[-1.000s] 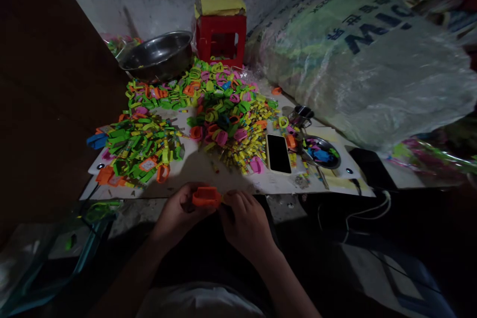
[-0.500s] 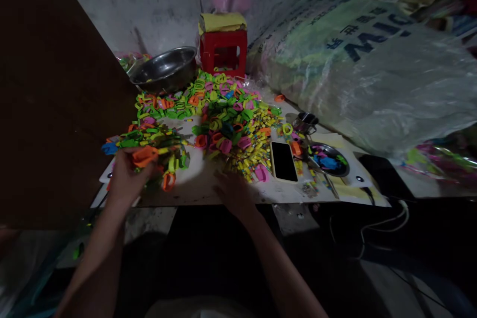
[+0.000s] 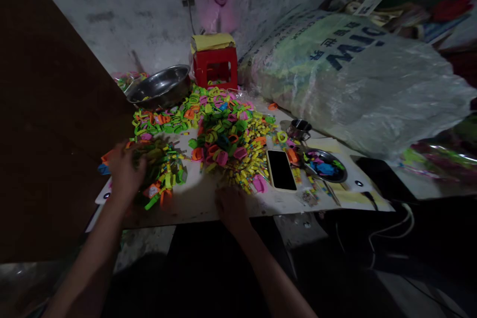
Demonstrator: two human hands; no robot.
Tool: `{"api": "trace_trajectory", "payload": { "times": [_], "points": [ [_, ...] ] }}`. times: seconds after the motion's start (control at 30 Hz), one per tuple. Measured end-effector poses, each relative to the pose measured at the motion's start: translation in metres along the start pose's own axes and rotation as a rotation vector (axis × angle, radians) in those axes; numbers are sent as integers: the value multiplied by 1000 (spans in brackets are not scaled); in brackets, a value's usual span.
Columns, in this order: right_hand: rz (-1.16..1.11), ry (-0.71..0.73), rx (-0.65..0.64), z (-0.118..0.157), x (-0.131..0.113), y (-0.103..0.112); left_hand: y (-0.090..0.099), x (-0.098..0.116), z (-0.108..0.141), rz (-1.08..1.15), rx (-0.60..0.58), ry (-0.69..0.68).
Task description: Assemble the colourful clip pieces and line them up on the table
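Note:
My left hand point(image 3: 127, 171) rests over the left heap of small bright plastic loop-shaped pieces point(image 3: 169, 176), its fingers and thumb apart, with no piece visible in its grasp. Just beside it on the table edge side lies an orange piece point(image 3: 153, 190). My right hand point(image 3: 233, 208) is low at the front of the table, fingers curled in; whatever they may hold is hidden. Ahead of the right hand spreads a pile of little yellow pieces point(image 3: 244, 174), with larger green, pink and orange loops point(image 3: 219, 141) heaped behind it.
A steel basin point(image 3: 162, 87) and a red stool point(image 3: 215, 67) stand at the back. A phone point(image 3: 282, 171), metal cup point(image 3: 299, 129) and steel dish of coloured pieces point(image 3: 326, 166) are right. A big plastic sack point(image 3: 357, 94) leans behind; a brown panel point(image 3: 55, 124) borders the left.
My left hand has let go of the orange piece it held and moved slightly left. My right hand's fingers have curled in. The whole view has shifted a little.

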State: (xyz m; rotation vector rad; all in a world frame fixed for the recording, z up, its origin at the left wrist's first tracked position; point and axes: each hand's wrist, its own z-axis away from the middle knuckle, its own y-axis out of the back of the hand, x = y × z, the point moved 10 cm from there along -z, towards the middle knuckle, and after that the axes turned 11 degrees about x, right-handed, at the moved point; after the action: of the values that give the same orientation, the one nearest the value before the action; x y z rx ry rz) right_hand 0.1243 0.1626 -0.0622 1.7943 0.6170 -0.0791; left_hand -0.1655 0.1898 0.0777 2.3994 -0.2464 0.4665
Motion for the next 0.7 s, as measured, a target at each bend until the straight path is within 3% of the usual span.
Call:
{"api": "trace_trajectory", "payload": {
  "times": [0.03, 0.07, 0.13, 0.23, 0.3, 0.4, 0.5, 0.7],
  "points": [
    [-47, -8, 24, 0, 2, 1, -15, 27, 10, 26, -27, -76],
    [-98, -14, 51, 1, 3, 2, -42, 54, 24, 98, -157, -139],
    [-199, -18, 96, 3, 5, 4, -94, 88, 54, 214, -379, -114],
    [-335, -55, 157, 7, 11, 9, -143, 110, 83, 241, -464, -74],
    [-429, -112, 215, 9, 17, 13, -159, 110, 92, 242, -470, -36],
    [-577, -192, 303, 12, 26, 19, -162, 103, 95, 283, -479, 11],
    [-713, -281, 344, 13, 33, 20, -150, 96, 92, 354, -476, 70],
    [-825, -323, 261, 13, 29, 15, -120, 81, 97, 471, -427, 297]
  ]
}}
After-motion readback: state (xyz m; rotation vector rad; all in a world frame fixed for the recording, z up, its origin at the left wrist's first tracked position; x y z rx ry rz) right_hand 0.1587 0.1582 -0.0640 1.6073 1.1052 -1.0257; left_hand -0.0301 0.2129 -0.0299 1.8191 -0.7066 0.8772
